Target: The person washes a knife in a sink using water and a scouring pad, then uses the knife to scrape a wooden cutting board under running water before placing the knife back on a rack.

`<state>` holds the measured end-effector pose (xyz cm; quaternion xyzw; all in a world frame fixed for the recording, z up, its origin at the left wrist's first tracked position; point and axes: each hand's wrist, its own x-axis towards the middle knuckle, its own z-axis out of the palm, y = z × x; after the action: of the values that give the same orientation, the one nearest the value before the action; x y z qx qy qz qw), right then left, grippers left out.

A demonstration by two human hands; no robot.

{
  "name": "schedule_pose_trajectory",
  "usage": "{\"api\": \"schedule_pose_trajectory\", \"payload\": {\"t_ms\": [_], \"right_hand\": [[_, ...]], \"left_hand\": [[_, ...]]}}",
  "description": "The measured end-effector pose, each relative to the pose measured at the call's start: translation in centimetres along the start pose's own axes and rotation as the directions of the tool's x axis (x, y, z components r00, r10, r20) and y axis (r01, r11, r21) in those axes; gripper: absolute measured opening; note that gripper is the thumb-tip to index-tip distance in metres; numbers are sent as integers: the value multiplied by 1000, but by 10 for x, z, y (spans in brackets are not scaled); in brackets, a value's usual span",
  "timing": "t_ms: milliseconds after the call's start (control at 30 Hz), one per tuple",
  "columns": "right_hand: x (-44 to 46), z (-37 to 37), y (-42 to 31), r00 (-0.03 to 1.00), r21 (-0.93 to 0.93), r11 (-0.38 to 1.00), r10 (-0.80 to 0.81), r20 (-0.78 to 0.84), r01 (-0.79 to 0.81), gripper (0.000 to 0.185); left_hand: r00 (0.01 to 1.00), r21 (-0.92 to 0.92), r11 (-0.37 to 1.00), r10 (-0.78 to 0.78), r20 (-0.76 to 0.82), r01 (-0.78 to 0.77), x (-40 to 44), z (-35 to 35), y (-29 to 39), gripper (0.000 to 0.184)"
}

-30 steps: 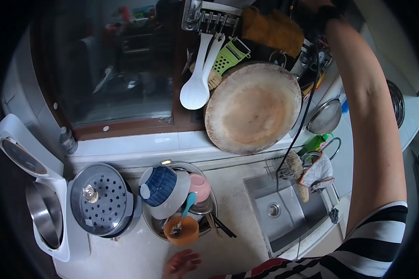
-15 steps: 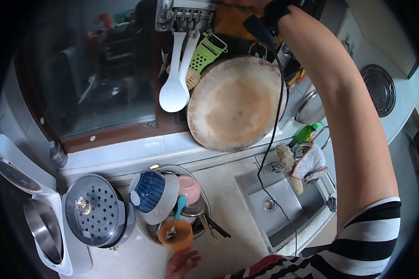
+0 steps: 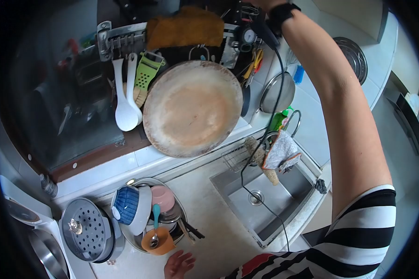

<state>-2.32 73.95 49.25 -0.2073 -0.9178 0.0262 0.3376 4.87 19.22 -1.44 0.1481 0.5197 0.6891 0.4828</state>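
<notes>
My left hand is low in the view, fingers loosely curled and apart, holding nothing. It is just below an orange bowl with a teal-handled spoon in it. That bowl leans among a blue striped bowl, a pink bowl and chopsticks in a large metal basin. My right arm is raised. My right hand is cut off at the top edge, so its fingers are hidden. Near its wrist, with a black band, is the thick end of a black cable.
A round board leans by the window beside white ladles and a green grater. A brown cloth hangs over the rack. The cable crosses the steel sink. A lidded steamer pot stands left.
The view has shifted right and up, showing more of the rack, the brown cloth and a dial. My left hand stays beneath the orange bowl; my right arm remains raised.
</notes>
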Motion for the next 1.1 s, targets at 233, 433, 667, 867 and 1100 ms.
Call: {"api": "schedule_pose_trajectory", "payload": {"t_ms": [233,433,667,867,1100], "right_hand": [[19,0,211,955,-682,690,-292,44,242,27],[-1,32,129,987,-294,950,68,-143,-108,47],[-59,24,89,914,32,996,92,-395,-87,34],[-52,54,102,934,-152,978,85,-347,-146,39],[-58,66,103,940,-4,992,120,-320,-128,26]], "left_hand": [[998,18,999,-46,-38,47,8,41,2,47],[987,-13,999,-53,-154,52,10,79,-24,41],[982,-82,995,-66,-176,52,16,128,-50,39],[983,-31,998,-65,-172,61,23,152,-48,41],[970,5,997,-74,-231,78,10,171,-47,41]]}}
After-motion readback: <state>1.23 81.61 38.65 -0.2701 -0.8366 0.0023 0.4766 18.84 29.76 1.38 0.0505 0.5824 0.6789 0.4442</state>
